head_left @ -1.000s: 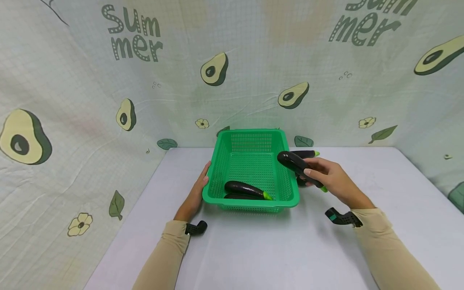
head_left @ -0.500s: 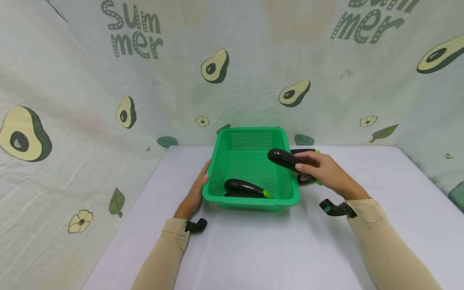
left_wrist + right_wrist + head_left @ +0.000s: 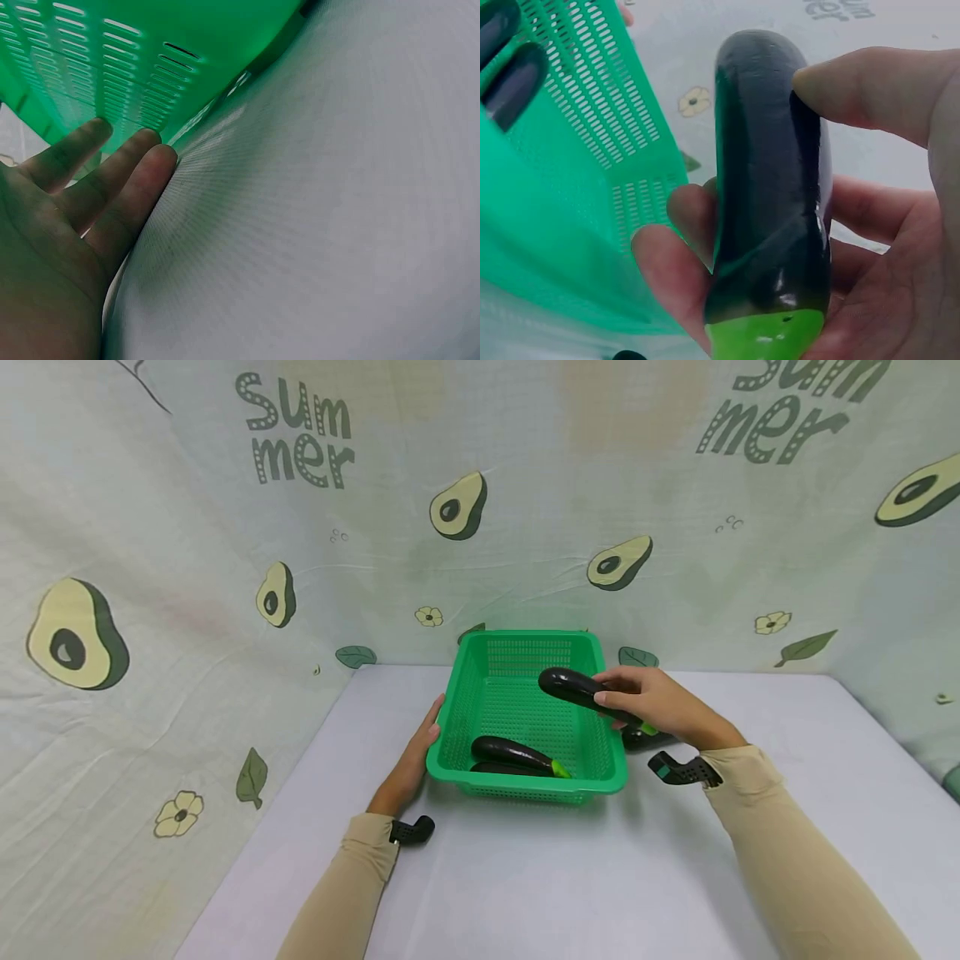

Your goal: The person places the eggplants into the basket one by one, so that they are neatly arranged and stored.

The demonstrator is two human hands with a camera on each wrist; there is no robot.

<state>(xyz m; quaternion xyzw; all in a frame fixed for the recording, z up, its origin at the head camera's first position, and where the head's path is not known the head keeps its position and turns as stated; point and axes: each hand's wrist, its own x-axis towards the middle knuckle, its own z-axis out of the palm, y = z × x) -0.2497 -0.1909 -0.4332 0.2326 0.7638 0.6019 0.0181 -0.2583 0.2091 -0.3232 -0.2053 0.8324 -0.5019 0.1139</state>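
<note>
My right hand [image 3: 663, 706] grips a dark, glossy eggplant [image 3: 570, 687] with a bright green stem end, holding it over the right side of a green plastic basket [image 3: 525, 783]. In the right wrist view the thumb presses one side of this eggplant [image 3: 769, 172] and the fingers curl round the other. Two more eggplants lie side by side at the basket's near end, the upper one [image 3: 513, 753] partly covering the lower [image 3: 502, 768]. My left hand [image 3: 411, 764] rests against the basket's left side; in the left wrist view its straight fingers [image 3: 124, 217] touch the slotted wall.
Another eggplant [image 3: 643, 739] lies on the white table [image 3: 525, 877] just right of the basket, partly behind my right hand. A cloth printed with avocados [image 3: 459, 506] hangs behind the table and along its left side.
My right hand has carried the eggplant leftward, from beside the basket's right rim to above its inside. The hand now hides the far eggplant on the table. My left hand stays at the basket.
</note>
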